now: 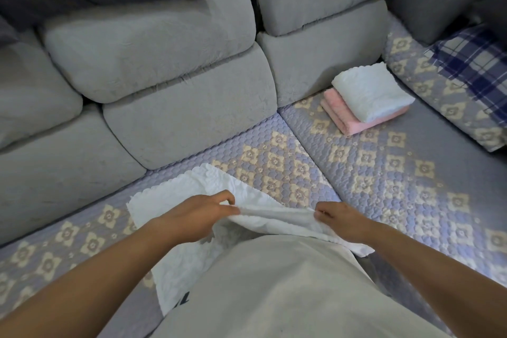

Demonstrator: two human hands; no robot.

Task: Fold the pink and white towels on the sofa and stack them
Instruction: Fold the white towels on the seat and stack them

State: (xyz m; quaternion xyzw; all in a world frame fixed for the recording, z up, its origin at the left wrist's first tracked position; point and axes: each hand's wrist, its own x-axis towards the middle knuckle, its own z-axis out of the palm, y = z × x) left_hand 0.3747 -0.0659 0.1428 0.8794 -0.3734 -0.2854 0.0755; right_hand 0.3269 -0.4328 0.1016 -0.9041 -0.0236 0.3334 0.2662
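You are midway through a fold on the second white towel point(197, 195), which lies on the quilted seat cover point(384, 173) at the sofa's front edge, right in front of you — part of it hidden under your shirt point(274, 296). Your left hand point(192, 217) has its thumb and curled fingers pinched on one end of the lifted near hem, and your right hand point(340, 221) pinches the other end the same way, so the cloth hangs slack between them in a shallow fold. The far scalloped edge is flat on the seat, pointing toward the grey back cushions point(164, 68). Toward the sofa's right back corner, well apart from your hands, sits the finished stack: a folded white towel point(373, 90) resting on a folded pink towel point(356, 121). So the step in hand looks like the first fold of this piece, with stacking yet to come. The next move, as I judge it, calls for carrying both pinched corners evenly away from you to meet the far edge — keep the hem taut between your hands so it lands square, then smooth it flat before folding again. Whether more towels wait out of view cannot be told.
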